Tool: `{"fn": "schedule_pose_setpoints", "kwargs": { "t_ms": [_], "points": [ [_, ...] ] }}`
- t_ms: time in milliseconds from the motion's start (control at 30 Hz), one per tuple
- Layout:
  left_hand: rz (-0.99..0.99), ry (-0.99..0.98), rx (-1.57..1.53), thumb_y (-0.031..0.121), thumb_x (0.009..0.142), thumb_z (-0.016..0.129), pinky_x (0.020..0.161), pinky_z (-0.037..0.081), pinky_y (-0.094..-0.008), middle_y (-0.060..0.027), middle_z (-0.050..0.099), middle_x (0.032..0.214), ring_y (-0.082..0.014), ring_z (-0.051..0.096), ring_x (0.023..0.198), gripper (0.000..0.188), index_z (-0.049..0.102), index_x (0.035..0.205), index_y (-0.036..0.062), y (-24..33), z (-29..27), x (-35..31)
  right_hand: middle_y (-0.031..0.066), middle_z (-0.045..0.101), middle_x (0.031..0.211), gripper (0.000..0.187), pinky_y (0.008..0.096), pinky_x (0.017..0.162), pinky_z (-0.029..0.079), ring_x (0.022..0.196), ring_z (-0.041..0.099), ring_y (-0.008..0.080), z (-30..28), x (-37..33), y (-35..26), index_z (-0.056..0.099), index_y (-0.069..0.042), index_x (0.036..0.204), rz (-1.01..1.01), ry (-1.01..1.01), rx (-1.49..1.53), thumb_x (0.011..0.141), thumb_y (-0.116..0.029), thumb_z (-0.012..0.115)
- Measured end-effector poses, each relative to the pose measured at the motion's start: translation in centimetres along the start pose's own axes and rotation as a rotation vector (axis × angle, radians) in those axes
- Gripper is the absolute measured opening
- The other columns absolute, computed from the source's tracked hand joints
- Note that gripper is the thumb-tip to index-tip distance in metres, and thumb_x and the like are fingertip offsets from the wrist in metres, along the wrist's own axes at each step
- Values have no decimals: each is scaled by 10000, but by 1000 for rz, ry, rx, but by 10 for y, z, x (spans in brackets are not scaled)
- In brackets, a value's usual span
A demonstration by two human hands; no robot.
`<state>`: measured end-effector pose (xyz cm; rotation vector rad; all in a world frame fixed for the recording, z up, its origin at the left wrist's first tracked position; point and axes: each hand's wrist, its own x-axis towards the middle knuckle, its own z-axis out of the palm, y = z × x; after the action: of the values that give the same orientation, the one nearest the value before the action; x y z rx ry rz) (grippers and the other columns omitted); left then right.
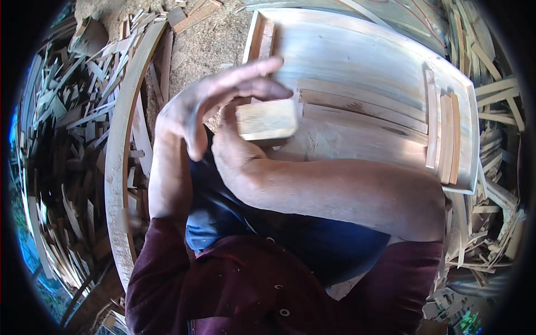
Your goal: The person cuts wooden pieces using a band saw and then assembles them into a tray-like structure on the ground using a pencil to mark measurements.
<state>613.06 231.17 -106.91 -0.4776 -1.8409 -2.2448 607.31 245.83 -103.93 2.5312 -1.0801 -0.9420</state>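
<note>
In my right hand (pixel 237 156), a pale rectangular wooden block (pixel 267 120) is held up in front of my body, its light face turned upward. My right forearm crosses from the right side to reach it. Just beyond and to the left of the block is my left hand (pixel 215 97), fingers stretched out and apart, slightly smeared by motion. Whether its fingertips touch the block cannot be made out. Past both hands lies a wide shallow wooden tray (pixel 346 53) with a raised rim. Several flat strips (pixel 363 114) lie across its middle.
Upright slats (pixel 445 139) lie along the tray's right end, and a short slat (pixel 267 40) at its left end. A long board (pixel 120 162) runs along my left. Scrap wood heaps (pixel 67 151) lie left and right, with sawdust (pixel 204 44) on the ground ahead.
</note>
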Motion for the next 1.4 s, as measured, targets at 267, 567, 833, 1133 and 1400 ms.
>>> {"fn": "schedule_pose_setpoints", "kwargs": {
  "t_ms": [267, 567, 833, 1133, 1400],
  "points": [
    [-138, 383, 58, 114, 794, 790, 1020, 504, -596, -229, 689, 1065, -419, 667, 1108, 474, 646, 1219, -36, 10, 14, -74, 33, 629, 768, 156, 385, 710, 542, 798, 645, 182, 36, -43, -27, 646, -99, 720, -212, 675, 899, 840, -199, 652],
    [-133, 418, 63, 278, 803, 788, 1013, 511, -533, -267, 677, 1154, -413, 668, 1137, 881, 400, 1513, -71, 15, 13, -118, 259, 655, 1176, 515, 508, 954, 528, 1091, 650, 464, 166, 8, -50, 558, 0, 1358, 172, 325, 1447, 967, -316, 668],
    [-468, 1084, 117, 429, 698, 946, 1127, 451, -446, -199, 648, 1309, -313, 607, 1279, 1184, 292, 1572, -30, -30, 93, -133, 244, 657, 1061, 369, 491, 887, 527, 1016, 653, 442, 167, 11, -35, 627, 33, 1149, 48, 312, 1427, 956, -275, 690],
    [-500, 1373, 433, 274, 715, 930, 1027, 494, -418, -146, 640, 1177, -260, 628, 1138, 801, 528, 1351, 0, -78, 135, -119, 164, 586, 1314, 496, 468, 947, 569, 1071, 682, 363, 184, 51, 39, 630, -140, 1374, 196, 519, 1117, 883, -111, 690],
    [-354, 1377, 100, 131, 808, 860, 980, 538, -387, -143, 605, 1253, -203, 645, 1096, 974, 257, 1566, 25, -94, 143, -123, 175, 390, 1538, 672, 474, 1029, 574, 1258, 616, 375, 225, 91, 33, 542, -216, 1456, 234, 624, 900, 855, -347, 813]
  ]
}}
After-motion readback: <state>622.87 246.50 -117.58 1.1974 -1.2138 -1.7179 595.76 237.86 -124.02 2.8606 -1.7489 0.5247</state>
